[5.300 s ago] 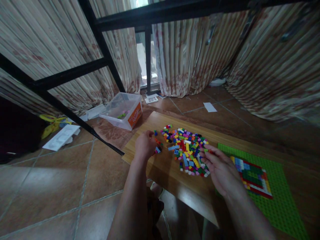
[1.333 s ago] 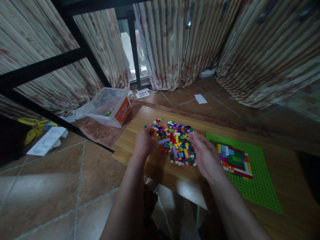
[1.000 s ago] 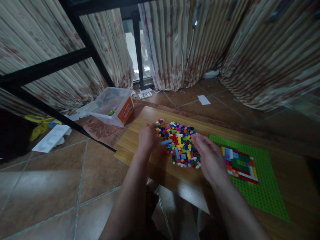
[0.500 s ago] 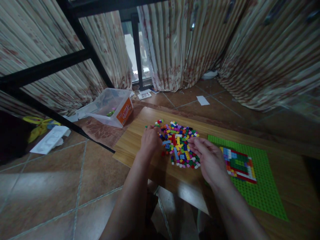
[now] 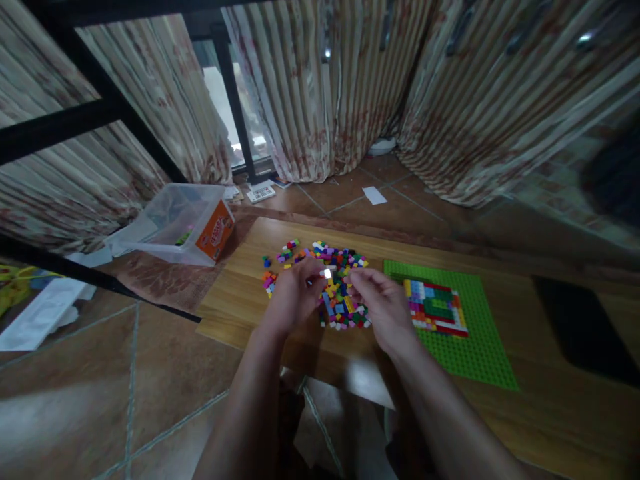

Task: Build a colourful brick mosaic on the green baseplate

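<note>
My left hand (image 5: 296,293) is closed in a pinch above the loose toy bricks (image 5: 331,301), with a small white brick (image 5: 327,273) at its fingertips. Close to its right, my right hand (image 5: 383,303) has thumb and fingers pressed together over the pile's edge; whatever they may hold is too small to make out. Multicoloured bricks lie heaped under both hands, partly hidden by them. Beside the right hand lies a green baseplate (image 5: 480,333) carrying a flat build of coloured bricks (image 5: 437,308), mostly red, white, blue and green.
The wooden table (image 5: 240,293) carries a dark flat object (image 5: 585,327) at right. A clear plastic bin (image 5: 173,213) with an orange label stands on the floor beyond its left end. A black metal rail (image 5: 95,280) crosses the left side.
The view has swung to the right. My left hand has come up from the pile's left side with a white brick, and the two hands are closer together.
</note>
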`<state>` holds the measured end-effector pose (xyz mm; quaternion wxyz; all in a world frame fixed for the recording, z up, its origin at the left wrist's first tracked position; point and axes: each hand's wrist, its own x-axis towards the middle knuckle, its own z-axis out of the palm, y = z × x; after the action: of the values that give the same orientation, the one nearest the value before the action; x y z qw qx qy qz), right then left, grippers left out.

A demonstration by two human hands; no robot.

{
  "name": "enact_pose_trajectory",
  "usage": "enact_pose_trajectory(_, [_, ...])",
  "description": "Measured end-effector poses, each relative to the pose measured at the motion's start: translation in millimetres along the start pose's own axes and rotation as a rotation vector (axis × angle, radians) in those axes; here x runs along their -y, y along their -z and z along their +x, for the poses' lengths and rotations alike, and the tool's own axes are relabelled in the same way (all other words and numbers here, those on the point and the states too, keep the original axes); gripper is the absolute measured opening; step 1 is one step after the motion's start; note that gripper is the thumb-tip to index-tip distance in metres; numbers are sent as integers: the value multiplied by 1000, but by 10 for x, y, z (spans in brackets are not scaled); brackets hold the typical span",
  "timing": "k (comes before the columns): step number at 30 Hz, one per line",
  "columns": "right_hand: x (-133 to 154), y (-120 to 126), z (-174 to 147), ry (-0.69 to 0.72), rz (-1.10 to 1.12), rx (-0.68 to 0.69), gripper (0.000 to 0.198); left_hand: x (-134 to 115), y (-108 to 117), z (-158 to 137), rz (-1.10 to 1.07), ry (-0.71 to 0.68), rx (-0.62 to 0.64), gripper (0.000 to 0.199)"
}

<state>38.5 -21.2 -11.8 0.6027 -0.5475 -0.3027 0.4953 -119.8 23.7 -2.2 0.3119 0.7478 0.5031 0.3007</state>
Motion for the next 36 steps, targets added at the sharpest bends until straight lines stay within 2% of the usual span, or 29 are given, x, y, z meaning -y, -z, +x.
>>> enact_pose_trajectory(3, [5,-13,9,44,-39,21,34,-123,-130,-73,-262,0,80,7])
enact_pose_trajectory(6, [5,3,6,66,-62,52,29,-197,-217,-97,-460,33,83,6])
enact_pose_trajectory(12, [-19,89,10,47,-37,56,28,-303,-348,-85,-846,265,25,23])
enact_pose_trajectory(16, [1,138,4,-13,43,104,29,-361,-409,-85,-1023,361,15,31])
enact_pose_trajectory(20, [33,153,-19,-96,125,151,29,-385,-388,-90,-1102,381,37,36])
enact_pose_trajectory(23, [0,139,-12,-88,85,137,28,-341,-355,-81,-1006,362,47,25])
enact_pose_trajectory(27, [-95,122,29,115,-242,20,23,-200,-324,-52,-576,253,-31,8])
enact_pose_trajectory(31, [-139,138,42,305,-585,12,17,-86,-278,-27,-158,196,-120,19])
enact_pose_trajectory(36, [-141,145,35,351,-664,44,18,-64,-204,4,88,226,-153,27])
